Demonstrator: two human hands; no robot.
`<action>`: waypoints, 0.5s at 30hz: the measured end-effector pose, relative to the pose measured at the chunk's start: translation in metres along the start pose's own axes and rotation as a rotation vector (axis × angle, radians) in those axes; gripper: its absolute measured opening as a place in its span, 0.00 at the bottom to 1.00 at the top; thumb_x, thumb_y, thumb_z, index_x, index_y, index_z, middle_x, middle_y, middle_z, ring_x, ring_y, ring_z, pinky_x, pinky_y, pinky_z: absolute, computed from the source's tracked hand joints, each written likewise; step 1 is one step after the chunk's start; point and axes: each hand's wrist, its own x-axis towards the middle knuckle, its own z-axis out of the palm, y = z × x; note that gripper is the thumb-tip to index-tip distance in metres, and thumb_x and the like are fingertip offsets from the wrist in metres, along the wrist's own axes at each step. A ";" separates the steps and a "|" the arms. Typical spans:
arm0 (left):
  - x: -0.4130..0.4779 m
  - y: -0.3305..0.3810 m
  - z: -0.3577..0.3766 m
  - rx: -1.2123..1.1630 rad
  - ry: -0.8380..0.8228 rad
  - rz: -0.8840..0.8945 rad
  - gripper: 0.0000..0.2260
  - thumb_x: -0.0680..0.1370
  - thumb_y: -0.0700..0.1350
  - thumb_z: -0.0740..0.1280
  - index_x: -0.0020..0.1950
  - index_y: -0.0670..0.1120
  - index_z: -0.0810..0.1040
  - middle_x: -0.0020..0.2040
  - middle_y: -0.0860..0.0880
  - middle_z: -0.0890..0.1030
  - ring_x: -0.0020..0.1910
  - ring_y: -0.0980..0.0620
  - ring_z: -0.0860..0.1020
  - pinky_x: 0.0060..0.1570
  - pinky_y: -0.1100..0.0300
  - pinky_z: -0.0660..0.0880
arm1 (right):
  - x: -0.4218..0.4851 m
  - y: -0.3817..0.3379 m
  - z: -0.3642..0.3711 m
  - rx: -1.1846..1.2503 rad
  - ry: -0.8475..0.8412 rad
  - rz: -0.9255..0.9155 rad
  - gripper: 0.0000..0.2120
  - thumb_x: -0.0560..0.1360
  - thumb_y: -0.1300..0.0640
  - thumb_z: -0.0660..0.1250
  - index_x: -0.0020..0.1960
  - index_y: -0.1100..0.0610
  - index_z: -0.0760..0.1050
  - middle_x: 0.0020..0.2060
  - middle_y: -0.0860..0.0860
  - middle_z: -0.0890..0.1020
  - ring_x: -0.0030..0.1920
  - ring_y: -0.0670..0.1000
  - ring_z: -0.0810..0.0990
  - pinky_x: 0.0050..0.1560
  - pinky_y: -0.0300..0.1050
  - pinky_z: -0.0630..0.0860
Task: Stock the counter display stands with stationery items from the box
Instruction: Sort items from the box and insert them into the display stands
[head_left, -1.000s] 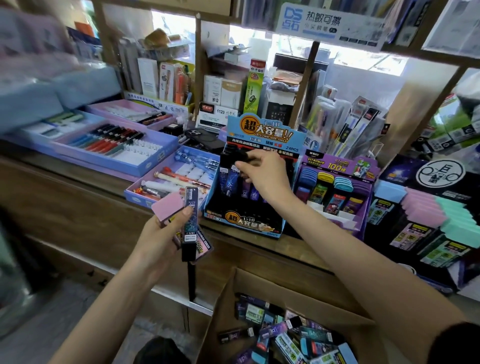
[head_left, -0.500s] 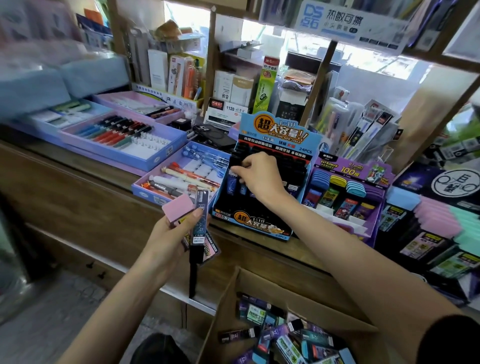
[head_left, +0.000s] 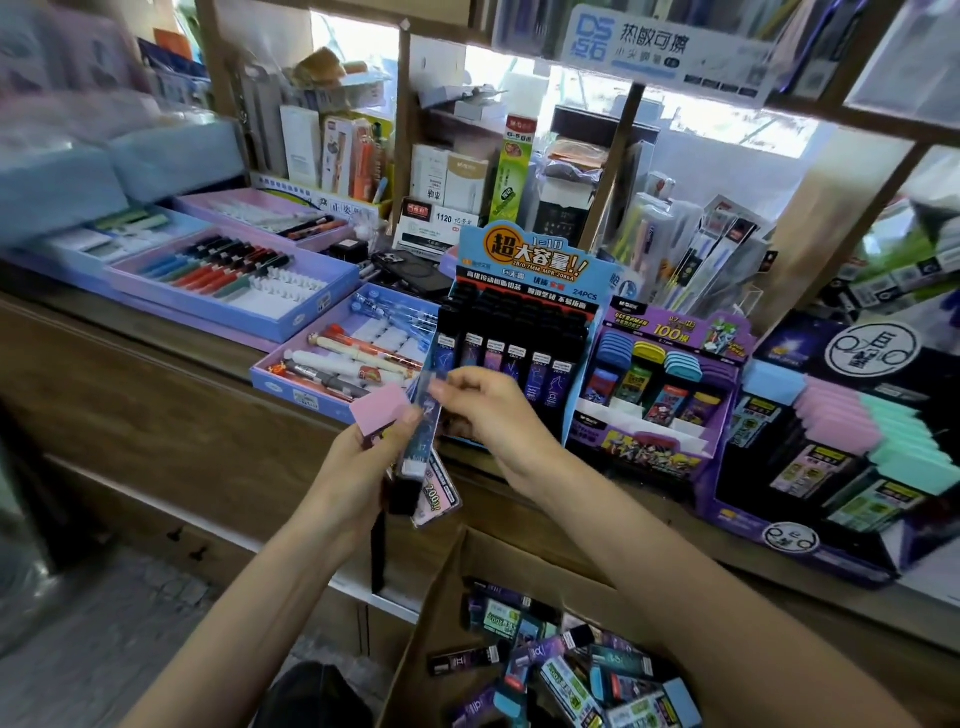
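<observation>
Where stands (head_left: 519, 322) crowd the wooden counter (head_left: 197, 358) | shelves (head_left: 618, 156) behind | box (head_left: 431, 623) below

Left hand (head_left: 363, 467) gripping lead cases (head_left: 415, 452), hovering low before blue display stand (head_left: 524, 260); right hand (head_left: 488, 410) just beside it, nearer stand, fingertips (head_left: 442, 388) pinching top of one case; both forearms extending up toward stand

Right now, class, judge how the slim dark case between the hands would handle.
The slim dark case is probably stiff: it holds straight in the left hand. Likely light: the right hand pinches it with fingertips alone. Smooth plastic may slip.
</observation>
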 end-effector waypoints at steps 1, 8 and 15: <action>0.000 0.000 0.001 -0.006 0.005 -0.025 0.14 0.72 0.52 0.66 0.52 0.46 0.81 0.45 0.47 0.84 0.43 0.52 0.82 0.40 0.61 0.78 | -0.002 -0.002 -0.004 0.075 0.021 0.014 0.07 0.79 0.57 0.62 0.48 0.60 0.75 0.49 0.59 0.80 0.50 0.56 0.80 0.47 0.46 0.78; 0.000 0.011 0.014 0.043 -0.056 -0.063 0.19 0.71 0.56 0.65 0.55 0.45 0.79 0.44 0.49 0.85 0.45 0.53 0.83 0.45 0.56 0.75 | -0.021 -0.004 -0.038 -0.220 -0.142 -0.165 0.10 0.78 0.56 0.63 0.58 0.51 0.76 0.42 0.55 0.81 0.29 0.47 0.79 0.33 0.47 0.79; -0.008 0.011 0.035 0.141 -0.167 -0.032 0.12 0.69 0.44 0.69 0.51 0.41 0.79 0.40 0.47 0.84 0.38 0.51 0.82 0.35 0.61 0.79 | -0.035 0.000 -0.050 -0.470 -0.196 -0.176 0.15 0.70 0.50 0.73 0.48 0.48 0.67 0.41 0.52 0.77 0.31 0.51 0.82 0.34 0.50 0.81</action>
